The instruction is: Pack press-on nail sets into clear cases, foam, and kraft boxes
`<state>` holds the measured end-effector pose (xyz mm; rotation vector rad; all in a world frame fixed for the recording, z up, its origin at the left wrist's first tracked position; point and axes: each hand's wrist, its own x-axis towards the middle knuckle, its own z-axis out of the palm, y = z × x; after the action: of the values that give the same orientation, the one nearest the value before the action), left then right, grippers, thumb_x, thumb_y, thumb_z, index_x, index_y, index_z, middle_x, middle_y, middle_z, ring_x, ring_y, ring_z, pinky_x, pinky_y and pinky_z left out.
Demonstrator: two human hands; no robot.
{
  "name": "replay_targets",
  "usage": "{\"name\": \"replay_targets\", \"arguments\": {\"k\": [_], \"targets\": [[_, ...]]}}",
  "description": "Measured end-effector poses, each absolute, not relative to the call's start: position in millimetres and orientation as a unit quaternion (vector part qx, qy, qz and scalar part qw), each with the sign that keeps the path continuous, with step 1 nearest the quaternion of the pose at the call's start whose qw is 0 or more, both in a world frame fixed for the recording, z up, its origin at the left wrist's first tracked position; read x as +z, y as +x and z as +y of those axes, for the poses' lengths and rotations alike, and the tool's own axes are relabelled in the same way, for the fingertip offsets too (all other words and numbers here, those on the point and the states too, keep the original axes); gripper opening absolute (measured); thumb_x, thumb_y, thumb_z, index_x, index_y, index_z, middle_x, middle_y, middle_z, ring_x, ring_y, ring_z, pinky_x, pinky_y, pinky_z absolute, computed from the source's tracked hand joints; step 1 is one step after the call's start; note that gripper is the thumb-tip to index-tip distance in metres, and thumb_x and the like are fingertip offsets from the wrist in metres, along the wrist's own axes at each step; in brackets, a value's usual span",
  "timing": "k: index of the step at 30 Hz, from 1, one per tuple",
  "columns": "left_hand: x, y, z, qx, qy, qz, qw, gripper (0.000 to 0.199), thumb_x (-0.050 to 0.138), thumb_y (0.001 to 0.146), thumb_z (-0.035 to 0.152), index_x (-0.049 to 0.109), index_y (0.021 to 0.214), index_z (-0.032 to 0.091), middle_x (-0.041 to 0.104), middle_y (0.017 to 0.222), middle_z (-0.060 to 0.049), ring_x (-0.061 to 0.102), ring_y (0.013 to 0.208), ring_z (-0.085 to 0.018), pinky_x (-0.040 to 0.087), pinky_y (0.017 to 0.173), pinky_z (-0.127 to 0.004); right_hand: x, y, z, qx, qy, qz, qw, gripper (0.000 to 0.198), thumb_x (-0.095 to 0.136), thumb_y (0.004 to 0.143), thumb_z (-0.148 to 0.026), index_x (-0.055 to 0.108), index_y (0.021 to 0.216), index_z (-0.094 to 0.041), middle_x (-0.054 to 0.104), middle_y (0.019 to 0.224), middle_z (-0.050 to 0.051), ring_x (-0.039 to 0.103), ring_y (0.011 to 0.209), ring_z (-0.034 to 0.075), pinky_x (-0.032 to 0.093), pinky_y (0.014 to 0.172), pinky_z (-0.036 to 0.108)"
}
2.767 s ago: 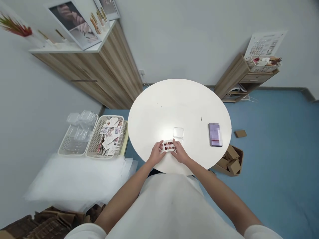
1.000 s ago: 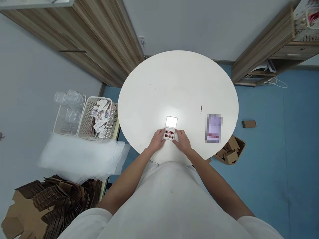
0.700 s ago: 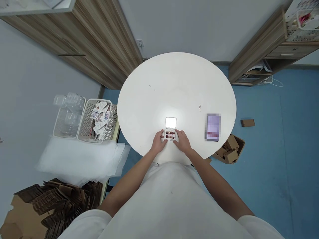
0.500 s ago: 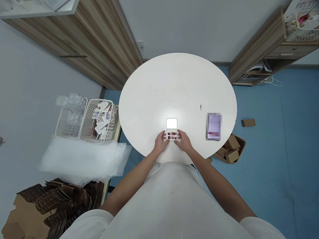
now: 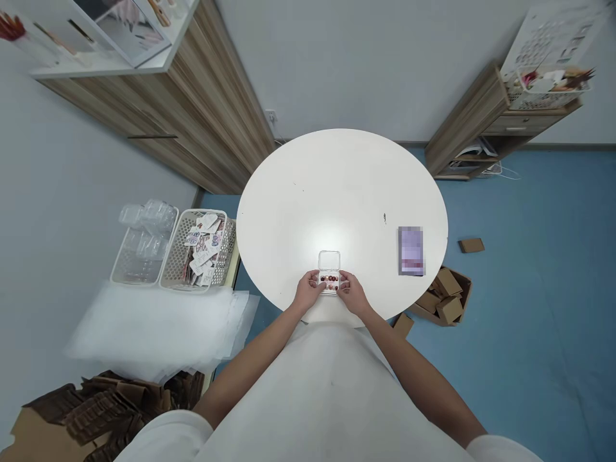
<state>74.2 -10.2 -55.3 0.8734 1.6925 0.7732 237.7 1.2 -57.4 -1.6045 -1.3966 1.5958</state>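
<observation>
From where I stood, a person in a white top [image 5: 332,391] leaned close to an oval white table [image 5: 346,179]. At its near edge, a clear hinged case [image 5: 329,294] sat between the two hands, its lid [image 5: 329,260] folded open on the far side. Two rows of press-on nails [image 5: 330,278], dark red and pale pink, showed inside. The left hand [image 5: 308,292] held the case's left side, its thumb over the front corner; the right hand [image 5: 353,294] gripped the right side with bent fingers. I could not tell whether the case touched the tabletop. Farther to the right lay a blurred purple item [image 5: 410,250]. Left of the table stood a white perforated basket [image 5: 176,260] of printed cards [image 5: 205,249]. Beyond, against the wall, rose a wood-grain cabinet [image 5: 216,83] and, on the right, a wood-grain shelf unit [image 5: 466,115].
</observation>
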Motion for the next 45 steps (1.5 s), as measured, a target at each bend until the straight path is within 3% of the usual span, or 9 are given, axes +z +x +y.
{"name": "replay_targets", "arguments": {"k": [3, 7, 13, 17, 23, 31, 37, 45], "targets": [[-46, 60, -11, 0.336, 0.381, 0.658, 0.556, 0.044, 0.061, 0.068, 0.026, 0.053, 0.111, 0.018, 0.057, 0.098, -0.006, 0.052, 0.068, -0.009, 0.044, 0.071, -0.028, -47, 232, 0, 0.605, -0.581, -0.471, 0.273, 0.05, 0.053, 0.066, -0.02, 0.044, 0.115, -0.022, 0.049, 0.103, 0.004, 0.052, 0.071, 0.01, 0.048, 0.067, 0.028], [-34, 37, -14, 0.352, 0.383, 0.598, 0.61, 0.044, 0.058, 0.072, 0.03, 0.053, 0.113, 0.017, 0.062, 0.084, -0.005, 0.056, 0.079, -0.014, 0.043, 0.076, -0.03, -32, 220, -2, 0.621, -0.574, -0.435, 0.309, 0.046, 0.058, 0.063, -0.026, 0.049, 0.108, -0.021, 0.051, 0.099, 0.003, 0.052, 0.068, 0.009, 0.047, 0.066, 0.028], [-13, 12, -19, 0.383, 0.35, 0.534, 0.667, 0.046, 0.061, 0.07, 0.034, 0.053, 0.111, 0.016, 0.063, 0.081, -0.005, 0.058, 0.075, -0.014, 0.044, 0.072, -0.029, -9, 200, -9, 0.634, -0.558, -0.378, 0.378, 0.045, 0.062, 0.064, -0.041, 0.055, 0.102, -0.02, 0.059, 0.085, 0.002, 0.055, 0.069, 0.011, 0.045, 0.069, 0.03], [1, -1, -20, 0.378, 0.368, 0.502, 0.685, 0.048, 0.064, 0.067, 0.035, 0.054, 0.109, 0.017, 0.063, 0.083, -0.005, 0.058, 0.074, -0.013, 0.043, 0.071, -0.028, 9, 190, -9, 0.683, -0.523, -0.329, 0.389, 0.046, 0.056, 0.068, -0.049, 0.057, 0.103, -0.02, 0.062, 0.094, 0.005, 0.058, 0.077, 0.015, 0.045, 0.074, 0.032], [15, -13, -22, 0.354, 0.386, 0.477, 0.706, 0.047, 0.066, 0.065, 0.037, 0.056, 0.107, 0.018, 0.064, 0.083, -0.005, 0.057, 0.072, -0.012, 0.041, 0.068, -0.025, 30, 180, -6, 0.668, -0.505, -0.355, 0.417, 0.043, 0.061, 0.066, -0.043, 0.056, 0.103, -0.022, 0.062, 0.102, 0.006, 0.058, 0.086, 0.018, 0.046, 0.075, 0.033], [20, -10, -20, 0.391, 0.311, 0.456, 0.737, 0.048, 0.071, 0.061, 0.032, 0.057, 0.104, 0.016, 0.063, 0.078, -0.005, 0.055, 0.064, -0.009, 0.04, 0.063, -0.023, 43, 175, -14, 0.651, -0.509, -0.366, 0.428, 0.025, 0.051, 0.071, -0.035, 0.057, 0.091, -0.022, 0.059, 0.106, 0.005, 0.058, 0.087, 0.018, 0.048, 0.069, 0.032], [20, -6, -19, 0.391, 0.293, 0.463, 0.74, 0.044, 0.07, 0.062, 0.033, 0.059, 0.101, 0.015, 0.064, 0.081, -0.006, 0.054, 0.062, -0.008, 0.041, 0.061, -0.023, 46, 174, -31, 0.658, -0.53, -0.311, 0.434, 0.038, 0.051, 0.073, -0.043, 0.049, 0.108, -0.027, 0.058, 0.108, 0.005, 0.06, 0.084, 0.018, 0.051, 0.068, 0.034], [18, 3, -26, 0.42, 0.258, 0.45, 0.744, 0.043, 0.07, 0.063, 0.032, 0.058, 0.101, 0.016, 0.064, 0.081, -0.005, 0.054, 0.063, -0.008, 0.041, 0.06, -0.022, 39, 184, -42, 0.664, -0.548, -0.301, 0.41, 0.038, 0.063, 0.067, -0.039, 0.052, 0.101, -0.026, 0.06, 0.086, 0.0, 0.06, 0.071, 0.012, 0.051, 0.074, 0.033]]}}
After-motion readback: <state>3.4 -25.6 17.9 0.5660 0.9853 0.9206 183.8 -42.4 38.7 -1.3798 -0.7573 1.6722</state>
